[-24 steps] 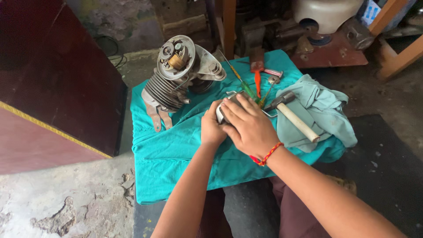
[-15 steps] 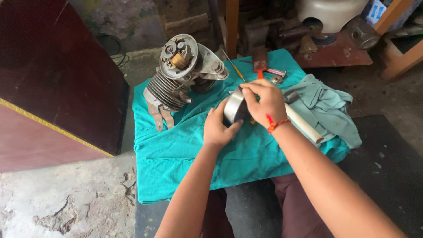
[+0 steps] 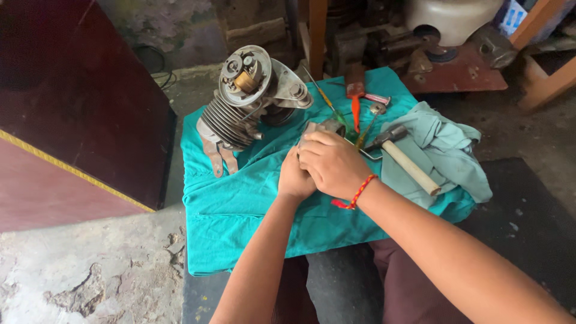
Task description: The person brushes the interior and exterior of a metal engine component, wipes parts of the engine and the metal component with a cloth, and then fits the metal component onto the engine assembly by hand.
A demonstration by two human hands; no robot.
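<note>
**Gripping a small metal part over the teal cloth, engine standing apart**

Holding: both hands meet at frame centre around a grey metal part, of which only the top edge shows above the knuckles. Right hand lies over it, fingers curled and clasped on the part; a red thread bracelet sits at the wrist. Left hand is tucked beneath and left of the right one, pressed against it; its fingers are hidden, so whether they clench the part cannot be told.

Position: the part is held just above the teal cloth, right of and apart from the finned engine, which stands tilted in the upper middle of the frame with its round plate and copper coil facing up.

Progress (judgement): the part is off the engine and in hand, so the work looks mid-way; nothing shows it being fitted back. The engine is untouched at this moment.

Tools, upper right of the hands: wooden-handled hammer on a pale green rag, red-handled screwdriver, yellow-green screwdriver. All lie unheld on the cloth, near the hands.
</note>
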